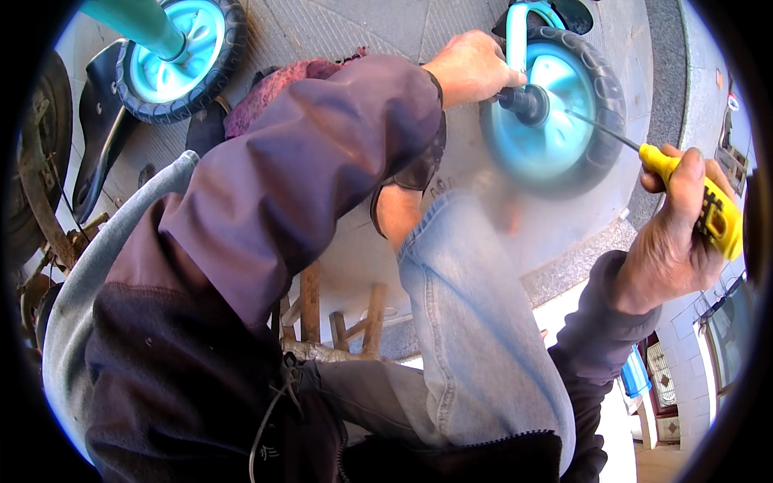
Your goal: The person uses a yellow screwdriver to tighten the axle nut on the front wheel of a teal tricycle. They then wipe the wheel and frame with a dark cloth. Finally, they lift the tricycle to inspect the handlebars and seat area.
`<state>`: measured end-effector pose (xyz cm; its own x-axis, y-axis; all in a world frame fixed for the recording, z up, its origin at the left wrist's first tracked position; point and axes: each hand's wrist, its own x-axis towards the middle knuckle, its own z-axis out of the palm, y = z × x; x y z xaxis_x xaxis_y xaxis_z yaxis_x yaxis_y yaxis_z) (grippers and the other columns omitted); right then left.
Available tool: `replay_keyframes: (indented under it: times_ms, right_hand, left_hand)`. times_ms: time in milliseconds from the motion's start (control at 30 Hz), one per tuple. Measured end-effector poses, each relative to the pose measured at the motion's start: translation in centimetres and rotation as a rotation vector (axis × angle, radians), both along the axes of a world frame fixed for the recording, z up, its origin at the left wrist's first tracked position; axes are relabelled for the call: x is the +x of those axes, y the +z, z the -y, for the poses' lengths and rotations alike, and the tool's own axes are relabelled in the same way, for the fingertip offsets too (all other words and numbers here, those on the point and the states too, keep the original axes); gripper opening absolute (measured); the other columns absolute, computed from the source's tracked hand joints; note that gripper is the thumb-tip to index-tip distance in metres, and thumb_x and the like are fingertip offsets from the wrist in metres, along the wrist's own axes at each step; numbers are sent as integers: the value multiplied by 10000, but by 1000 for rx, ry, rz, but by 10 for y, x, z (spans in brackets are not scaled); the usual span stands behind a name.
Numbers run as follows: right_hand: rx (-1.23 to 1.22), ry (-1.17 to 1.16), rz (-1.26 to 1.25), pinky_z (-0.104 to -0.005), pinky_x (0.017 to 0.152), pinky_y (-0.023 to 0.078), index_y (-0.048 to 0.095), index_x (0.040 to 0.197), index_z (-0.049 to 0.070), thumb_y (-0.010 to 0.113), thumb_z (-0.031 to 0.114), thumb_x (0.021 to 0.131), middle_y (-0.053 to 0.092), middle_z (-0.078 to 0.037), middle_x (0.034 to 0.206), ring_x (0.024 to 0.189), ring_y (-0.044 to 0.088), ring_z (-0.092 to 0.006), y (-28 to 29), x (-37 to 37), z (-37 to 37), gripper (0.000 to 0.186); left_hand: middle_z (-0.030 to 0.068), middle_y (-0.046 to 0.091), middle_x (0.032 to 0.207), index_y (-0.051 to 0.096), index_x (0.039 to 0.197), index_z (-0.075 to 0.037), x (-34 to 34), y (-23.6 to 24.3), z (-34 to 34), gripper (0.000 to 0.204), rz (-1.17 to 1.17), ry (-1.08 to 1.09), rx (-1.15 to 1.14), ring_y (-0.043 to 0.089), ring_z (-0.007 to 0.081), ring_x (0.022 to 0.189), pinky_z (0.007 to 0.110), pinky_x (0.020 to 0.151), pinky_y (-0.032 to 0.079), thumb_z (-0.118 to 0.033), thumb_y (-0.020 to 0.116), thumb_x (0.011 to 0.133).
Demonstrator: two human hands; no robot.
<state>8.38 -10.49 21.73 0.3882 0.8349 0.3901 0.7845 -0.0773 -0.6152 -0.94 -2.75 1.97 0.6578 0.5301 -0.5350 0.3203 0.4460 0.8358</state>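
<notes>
My left hand reaches out at the upper middle, its fingers closed at the lower end of a light blue wheel fork. Just below the fingertips is a black hub fitting at the wheel's centre. The small wheel has a light blue disc and a black treaded tyre, and its lower part looks blurred. At the right, my right hand is wrapped round a yellow and black screwdriver. The screwdriver's thin shaft crosses the tyre, and its tip appears at the blue disc; contact is unclear.
Another light blue wheel with a thick blue tube stands at the upper left, beside a black bicycle saddle. Wooden stool legs show below my arm. My jeans-clad knee juts up under the wheel. A stone edging runs along the right.
</notes>
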Motion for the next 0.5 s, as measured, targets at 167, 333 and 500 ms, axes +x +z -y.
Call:
replay_keyframes:
  times_ms: [167,333,500]
  right_hand:
    - [4,-43,-90,-259,623,559,584,967,-64,722,29,790,634,-148,810,679,647,-185,-8,-11,20,243]
    - [-28,25,89,-253,665,533,572,967,-59,706,34,811,637,-141,870,700,624,-164,-24,-8,28,225]
    - [17,-132,-124,-296,710,569,530,1038,-64,703,61,815,639,-195,900,755,659,-214,-36,-12,38,309]
  left_hand:
    - [163,671,830,653,977,98,-1,3,-2,453,-29,-26,28,650,211,768,335,722,509,-310,719,793]
    - [167,668,853,646,1006,90,-1,3,0,475,-32,-11,33,644,216,777,335,725,504,-327,720,790]
    - [166,666,859,641,1018,89,-2,5,-3,483,-34,-11,28,639,218,781,340,723,501,-327,723,786]
